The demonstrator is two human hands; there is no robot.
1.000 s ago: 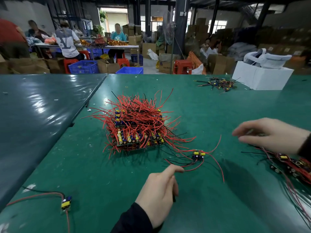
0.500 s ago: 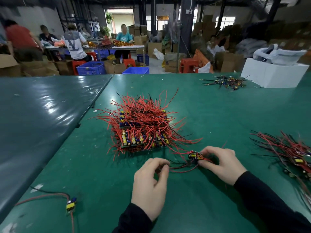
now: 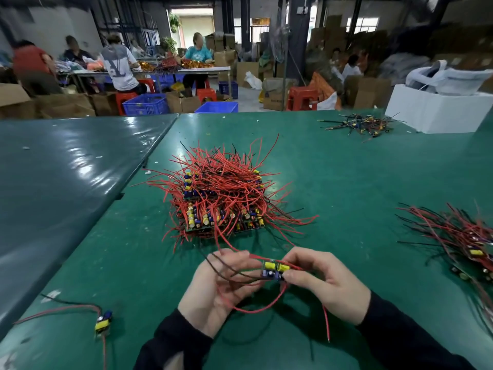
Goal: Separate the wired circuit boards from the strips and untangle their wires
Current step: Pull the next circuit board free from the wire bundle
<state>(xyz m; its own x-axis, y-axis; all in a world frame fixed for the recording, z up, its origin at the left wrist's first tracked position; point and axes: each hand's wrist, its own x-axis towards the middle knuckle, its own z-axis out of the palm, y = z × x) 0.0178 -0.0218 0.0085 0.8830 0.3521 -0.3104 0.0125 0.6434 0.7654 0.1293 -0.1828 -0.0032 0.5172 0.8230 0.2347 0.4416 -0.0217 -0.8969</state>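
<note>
Green matting covers the work table [image 3: 346, 182], which runs back toward a warehouse floor crowded with cardboard boxes, blue crates, red stools and several seated people at a far table. At the middle of the mat sits the pile of strips [image 3: 221, 201], a stack of circuit boards with yellow and blue components under a thick tangle of red and black wires that fan out on all sides. Just in front of that pile, raised above the mat, both hands meet. The right hand [image 3: 328, 287] pinches a small circuit board [image 3: 272, 270] between thumb and fingertips, its yellow and blue parts facing up. The left hand [image 3: 221, 287] is turned palm up with fingers loosely curled round the board's red and black wires [image 3: 234, 273], which cross its palm; one red wire loops down below the hands and ends near the mat. A separated board [image 3: 103, 323] with its leads lies on the mat at the near left. More wired boards lie in a heap [image 3: 464, 236] at the right edge, and a smaller scatter [image 3: 360, 125] lies beside a white box [image 3: 432, 113] at the far right.
</note>
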